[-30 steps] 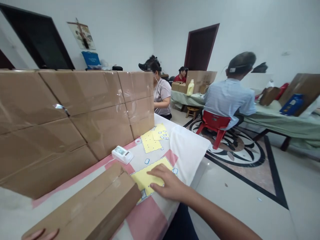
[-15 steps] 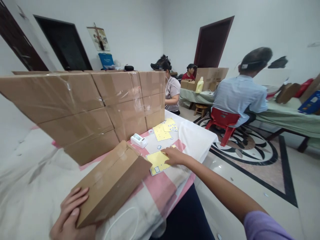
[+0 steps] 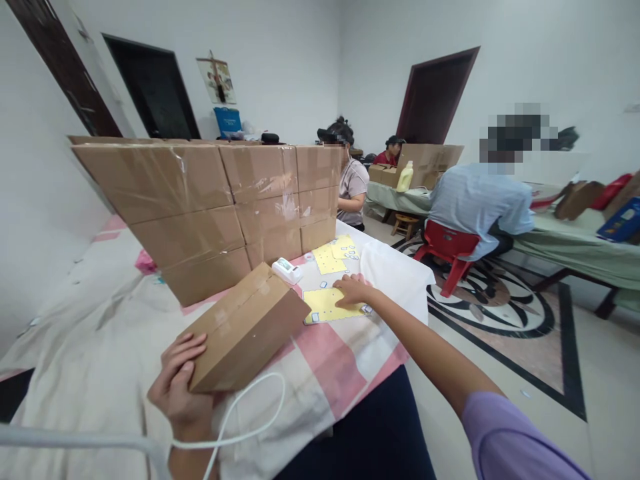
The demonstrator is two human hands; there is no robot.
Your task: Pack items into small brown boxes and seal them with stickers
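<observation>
A closed cardboard box (image 3: 250, 327) rests at a slant on the table, its long side facing me. My left hand (image 3: 183, 380) grips its near left end, with fingers over the top and thumb on the end face. My right hand (image 3: 353, 291) lies palm down beyond the box's right end, fingers apart, on a yellow patch (image 3: 323, 303) that looks like a print on the tablecloth. Nothing shows in its fingers. A small white device (image 3: 287, 271) with a display lies just behind the box. A white cable (image 3: 280, 400) loops across my left wrist.
Stacked cardboard boxes (image 3: 240, 207) under clear film form a wall behind the box. The pink and white tablecloth (image 3: 330, 360) hangs over the front edge. A person on a red chair (image 3: 447, 243) sits at a green-covered table (image 3: 565, 243); two other people are farther back.
My view has shifted, so the table sits slightly higher and farther right in the picture. The left hand keeps its hold on the box. The right hand stays on the yellow patch, its fingers slightly repositioned.
</observation>
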